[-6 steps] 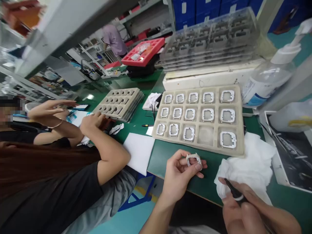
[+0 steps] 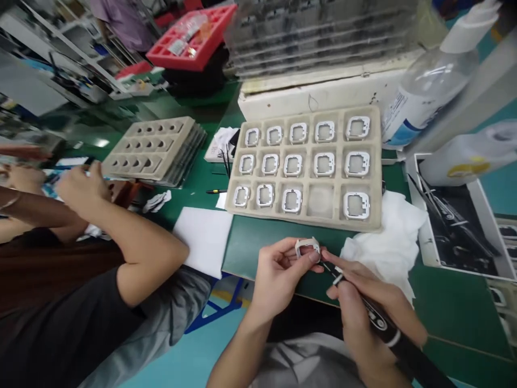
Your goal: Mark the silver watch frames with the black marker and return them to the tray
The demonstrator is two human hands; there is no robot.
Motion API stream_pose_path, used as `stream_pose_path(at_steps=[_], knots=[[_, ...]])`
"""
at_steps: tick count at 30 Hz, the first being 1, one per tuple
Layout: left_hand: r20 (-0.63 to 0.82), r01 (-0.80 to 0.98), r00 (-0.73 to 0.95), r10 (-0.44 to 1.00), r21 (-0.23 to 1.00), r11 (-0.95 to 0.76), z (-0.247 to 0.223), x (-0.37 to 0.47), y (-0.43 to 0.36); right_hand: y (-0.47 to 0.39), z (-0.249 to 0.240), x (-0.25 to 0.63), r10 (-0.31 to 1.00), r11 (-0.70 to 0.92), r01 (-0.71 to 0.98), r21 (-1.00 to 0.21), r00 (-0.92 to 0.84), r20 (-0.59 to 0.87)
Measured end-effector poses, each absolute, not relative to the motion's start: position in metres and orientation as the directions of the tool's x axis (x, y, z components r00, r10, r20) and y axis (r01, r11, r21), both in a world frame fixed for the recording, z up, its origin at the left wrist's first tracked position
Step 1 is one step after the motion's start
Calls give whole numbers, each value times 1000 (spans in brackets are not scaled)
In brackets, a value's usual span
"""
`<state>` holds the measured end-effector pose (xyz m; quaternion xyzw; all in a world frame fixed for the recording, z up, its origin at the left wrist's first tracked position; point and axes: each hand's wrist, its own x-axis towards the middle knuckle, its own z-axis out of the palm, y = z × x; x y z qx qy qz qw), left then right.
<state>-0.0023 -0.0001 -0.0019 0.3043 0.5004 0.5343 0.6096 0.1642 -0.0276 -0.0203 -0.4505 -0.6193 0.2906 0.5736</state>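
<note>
Head view: the right hand [image 2: 363, 302], which a moment ago sat low at about 5 o'clock over the white cloth [image 2: 388, 242], has swung in toward the left hand [image 2: 278, 275]. It is closed around a black pen-like tool [image 2: 379, 323], and the tool's tip now meets the small white frame piece [image 2: 307, 248] where before the two were well apart. The left hand pinches that frame between thumb and fingertips, fingers curled, just over the near edge of the green table [image 2: 262, 242], at 6 o'clock from the beige tray [image 2: 375, 172]. So the hands have gone from apart to working on the one part together; I judge the tool is being applied to the frame's inner edge, though the exact contact spot is too small to tell.

The tray lies at 12 o'clock from the hands, holding rows of similar frames with one pocket in the near row bare. A clear pump bottle [image 2: 424, 86] stands at 2 o'clock. At 9 o'clock a co-worker's arm [image 2: 133, 242] rests by a stack of empty trays [image 2: 155, 151], with white paper [image 2: 204, 237] between.
</note>
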Motion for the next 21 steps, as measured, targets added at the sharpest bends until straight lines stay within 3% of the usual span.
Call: stream_pose_path(at_steps=[5,21], knots=[[-237,-288,-80,968,935,205,-4,-3,-5,-23,-16,146,804,543,243,-804,126,581],[-75,-59,-126,989,996,68,-7,1,-12,-19,-10,144,810,539,303,-786,69,582]])
